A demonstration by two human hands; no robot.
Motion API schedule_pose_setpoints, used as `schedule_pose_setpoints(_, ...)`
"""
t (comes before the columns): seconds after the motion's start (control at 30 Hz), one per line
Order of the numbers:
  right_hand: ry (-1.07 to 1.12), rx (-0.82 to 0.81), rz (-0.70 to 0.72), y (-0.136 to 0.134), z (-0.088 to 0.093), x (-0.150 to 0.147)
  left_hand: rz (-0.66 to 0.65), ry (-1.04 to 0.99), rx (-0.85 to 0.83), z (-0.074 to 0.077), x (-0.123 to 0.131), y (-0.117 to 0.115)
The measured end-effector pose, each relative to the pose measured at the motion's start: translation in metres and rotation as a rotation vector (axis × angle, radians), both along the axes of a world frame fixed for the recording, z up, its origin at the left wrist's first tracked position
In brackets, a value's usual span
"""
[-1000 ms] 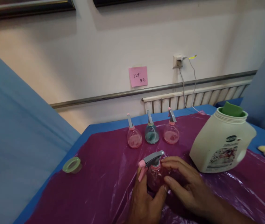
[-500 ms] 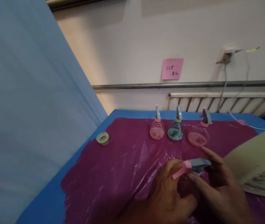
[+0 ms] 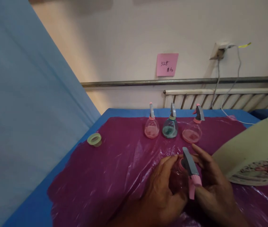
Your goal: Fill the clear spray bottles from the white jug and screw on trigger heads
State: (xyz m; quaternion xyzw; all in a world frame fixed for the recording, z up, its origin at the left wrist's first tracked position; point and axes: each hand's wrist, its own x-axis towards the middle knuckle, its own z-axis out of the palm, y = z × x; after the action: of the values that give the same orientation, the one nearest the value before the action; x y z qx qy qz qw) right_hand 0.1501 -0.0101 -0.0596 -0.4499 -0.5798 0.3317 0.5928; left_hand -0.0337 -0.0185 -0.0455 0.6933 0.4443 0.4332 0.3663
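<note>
Low in front of me is a clear spray bottle with a grey and pink trigger head. My left hand is wrapped round the bottle's body from the left. On the other side, the fingers of my right hand close about the trigger head, its thumb beside the pink nozzle end. Just beyond the hands stand three similar bottles: a pink one, a teal one and another pink one. Each has liquid low inside. The base of the held bottle is hidden by my hands.
A large cream jug with a printed label stands at the right. A small pale green cup-like piece lies at the left on the purple plastic sheet. A blue curtain hangs at the left; a cable runs down the wall.
The trigger head has turned, its pink end swinging from the left round toward me. My right thumb and fingers have shifted with it. The view has moved slightly, showing more of the jug.
</note>
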Motion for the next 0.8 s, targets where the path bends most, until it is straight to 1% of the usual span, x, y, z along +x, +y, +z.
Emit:
schedule_pose_setpoints(0.07,0.001,0.010,-0.001,0.000,0.002,-0.002,0.006,-0.008,-0.017,-0.002,-0.001,0.000)
schedule_pose_setpoints(0.17,-0.048,0.048,-0.046,0.000,0.004,-0.004,-0.008,0.000,-0.027,-0.001,-0.003,0.001)
schedule_pose_setpoints(0.27,-0.105,0.043,-0.102,0.002,0.005,-0.004,-0.035,0.030,-0.035,0.000,-0.005,0.002)
schedule_pose_setpoints(0.33,-0.100,0.036,-0.116,0.003,0.003,-0.004,-0.056,0.039,-0.023,-0.001,-0.005,0.003)
schedule_pose_setpoints(0.43,-0.045,0.037,-0.079,0.003,0.000,-0.002,-0.079,0.031,0.021,0.001,-0.005,0.005)
schedule_pose_setpoints(0.5,-0.031,0.035,-0.039,0.003,-0.001,0.001,-0.082,0.023,0.038,0.005,-0.005,0.006)
schedule_pose_setpoints(0.6,-0.072,0.054,0.037,0.002,0.002,0.004,-0.069,0.025,0.004,0.014,-0.005,0.005)
schedule_pose_setpoints(0.67,-0.118,0.082,0.067,0.002,0.005,0.005,-0.041,0.036,-0.023,0.017,-0.005,0.004)
schedule_pose_setpoints(0.73,-0.154,0.099,0.062,0.002,0.006,0.006,-0.018,0.042,-0.017,0.016,-0.004,0.004)
schedule_pose_setpoints(0.8,-0.167,0.099,0.034,0.003,0.004,0.006,-0.022,0.036,0.018,0.015,-0.003,0.004)
